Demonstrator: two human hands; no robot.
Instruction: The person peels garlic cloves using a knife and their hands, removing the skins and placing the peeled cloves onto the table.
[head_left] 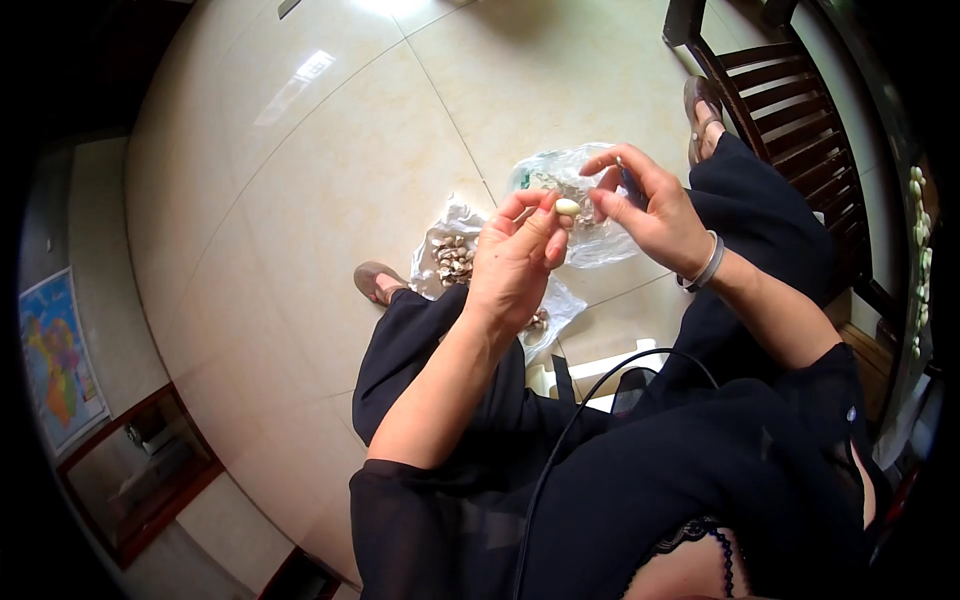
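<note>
My left hand (508, 245) pinches a small pale, yellowish-white oval piece (567, 207) between thumb and fingertips; it looks like a peeled kernel or clove, but I cannot tell which. Close on its right, my right hand (655, 210) has its thumb and fingers curved apart, with nothing clearly held. Under the hands, a crumpled clear plastic bag (600, 245) lies on the floor. Left of it, a white plastic bag (430, 245) bears a heap of small brown-and-white pieces (454, 260). Several more of these show by my left wrist, partly hidden.
Tiled floor (300, 230) spreads ahead and left. A dark slatted wooden chair (800, 120) stands at right. Beside it, pale small pieces (918, 240) lie along a surface at the right edge. A white stool-like edge (600, 375) and a black cable (560, 440) are near my lap.
</note>
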